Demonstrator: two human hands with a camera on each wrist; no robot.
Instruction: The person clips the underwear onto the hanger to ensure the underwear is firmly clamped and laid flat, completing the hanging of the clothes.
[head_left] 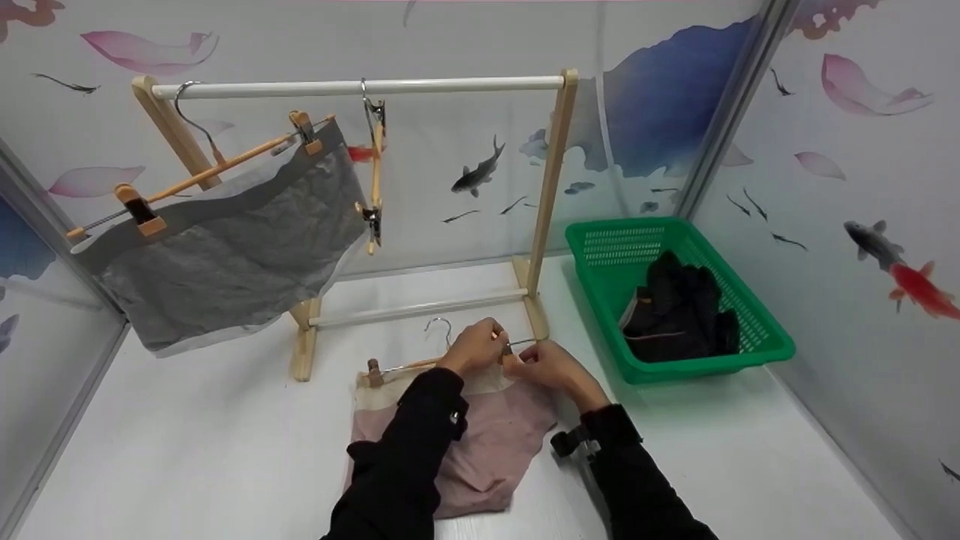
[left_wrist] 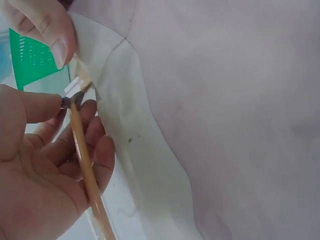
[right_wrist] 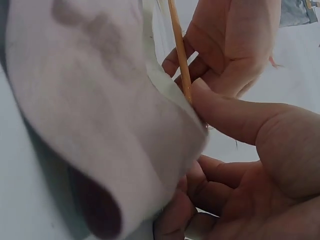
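A pair of pink underpants (head_left: 487,457) with a cream waistband lies flat on the white table. Along its waistband runs a wooden clip hanger (left_wrist: 85,160), whose left clip (head_left: 375,373) grips the cloth. My left hand (head_left: 474,350) pinches the right clip (left_wrist: 75,97) between thumb and fingers, the hanger bar crossing its palm. Close beside it, my right hand (head_left: 559,367) pinches the waistband's right corner, thumb on one face and fingers behind, as the right wrist view (right_wrist: 280,145) shows. Whether that clip's jaws are on the cloth is hidden by the fingers.
Behind stands a wooden rack with a white rail (head_left: 465,85). From it hang a grey garment (head_left: 247,247) on a clip hanger and a bare clip hanger (head_left: 376,172). A green basket (head_left: 765,352) with dark clothes (head_left: 675,315) sits at the right. Printed walls enclose the table.
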